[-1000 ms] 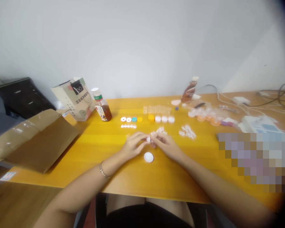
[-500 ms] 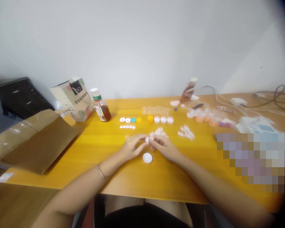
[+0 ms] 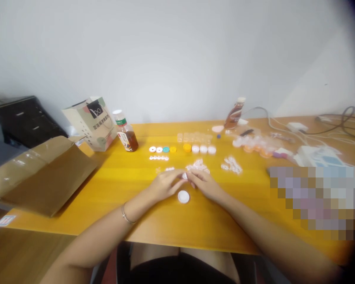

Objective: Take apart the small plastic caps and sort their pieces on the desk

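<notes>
Between the fingertips of my left hand (image 3: 166,184) and my right hand (image 3: 206,184) is a small white piece (image 3: 185,176), which both hands pinch. Just below them a round white lid (image 3: 184,197) lies on the yellow-brown table (image 3: 154,227). Behind my right fingers is a pile of small white pieces (image 3: 198,165), and a second pile (image 3: 231,165) lies further right. A row of round caps, among them a teal one (image 3: 166,150) and a yellow one (image 3: 187,148), stands beyond my hands. Small white pieces (image 3: 159,158) line up in front of the row's left part.
At the left are a cardboard box (image 3: 47,177), a paper bag (image 3: 93,124) and a bottle of dark liquid (image 3: 126,132). A brown bottle (image 3: 234,113), plastic-wrapped caps (image 3: 254,146) and cables (image 3: 346,118) occupy the right.
The fingers of both hands have shifted slightly around the small white piece, and my right fingers have moved a little. The objects on the table have not moved.
</notes>
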### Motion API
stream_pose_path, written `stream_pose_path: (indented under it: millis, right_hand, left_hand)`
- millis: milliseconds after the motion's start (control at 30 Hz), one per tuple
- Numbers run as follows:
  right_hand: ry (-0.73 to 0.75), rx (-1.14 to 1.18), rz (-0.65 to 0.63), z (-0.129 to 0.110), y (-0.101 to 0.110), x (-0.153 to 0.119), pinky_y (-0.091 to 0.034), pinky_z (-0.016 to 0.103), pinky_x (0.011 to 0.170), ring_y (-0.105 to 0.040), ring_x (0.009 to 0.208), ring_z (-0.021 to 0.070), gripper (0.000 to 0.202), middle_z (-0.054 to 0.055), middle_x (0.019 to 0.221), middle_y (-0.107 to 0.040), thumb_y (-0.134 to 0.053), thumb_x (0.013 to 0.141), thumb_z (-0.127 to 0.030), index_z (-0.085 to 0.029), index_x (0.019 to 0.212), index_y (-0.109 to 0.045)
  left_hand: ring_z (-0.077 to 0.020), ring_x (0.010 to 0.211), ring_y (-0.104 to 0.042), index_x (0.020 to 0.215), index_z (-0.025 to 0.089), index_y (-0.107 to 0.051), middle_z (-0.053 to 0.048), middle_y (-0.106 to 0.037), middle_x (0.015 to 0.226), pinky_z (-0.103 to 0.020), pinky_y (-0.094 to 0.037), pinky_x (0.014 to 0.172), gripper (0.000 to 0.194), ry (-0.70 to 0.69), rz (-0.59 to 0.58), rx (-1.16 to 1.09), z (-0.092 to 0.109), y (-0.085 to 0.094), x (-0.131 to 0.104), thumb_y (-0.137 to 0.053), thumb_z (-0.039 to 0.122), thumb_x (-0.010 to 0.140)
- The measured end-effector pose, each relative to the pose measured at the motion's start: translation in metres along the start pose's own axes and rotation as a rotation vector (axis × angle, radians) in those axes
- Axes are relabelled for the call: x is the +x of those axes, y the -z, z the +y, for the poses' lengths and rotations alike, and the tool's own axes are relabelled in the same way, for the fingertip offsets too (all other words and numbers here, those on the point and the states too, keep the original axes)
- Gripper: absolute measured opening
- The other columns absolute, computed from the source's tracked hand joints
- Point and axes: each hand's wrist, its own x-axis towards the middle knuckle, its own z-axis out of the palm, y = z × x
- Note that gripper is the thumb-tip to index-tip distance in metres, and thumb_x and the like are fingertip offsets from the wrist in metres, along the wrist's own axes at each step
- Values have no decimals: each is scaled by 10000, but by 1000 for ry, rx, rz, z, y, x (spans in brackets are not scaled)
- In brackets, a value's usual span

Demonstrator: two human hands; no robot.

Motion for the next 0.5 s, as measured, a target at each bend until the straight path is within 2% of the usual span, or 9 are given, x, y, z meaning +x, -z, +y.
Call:
stream_pose_path:
  millis: [333, 400, 500]
  right_hand:
    - [111, -177, 32, -3, 1, 0, -300, 231, 527, -403, 544, 110, 357, -37, 545, -413, -367, 878, -380, -188, 580, -410]
    - [121, -222, 125, 0, 8, 1, -294, 230, 525, -392, 545, 110, 337, -38, 550, -402, -381, 866, -373, -189, 584, -396]
    - [57, -250, 392, 6, 28, 5, -276, 227, 496, -362, 513, 104, 349, -45, 522, -349, -388, 854, -382, -194, 562, -355]
  left_hand:
    - [-126, 707, -647, 1044, 146, -519, -54, -673, 800, -235, -535, 670, 228, -25, 9, 60, 2, 1, 1, -516, 267, 850]
    - [-119, 678, -644, 1011, 149, -529, -45, -671, 771, -223, -532, 655, 207, -13, 51, 74, 2, 5, 0, -535, 263, 838]
    - [-98, 627, -636, 934, 155, -541, -23, -666, 717, -183, -517, 607, 124, 42, 143, 75, 0, 14, 0, -550, 211, 824]
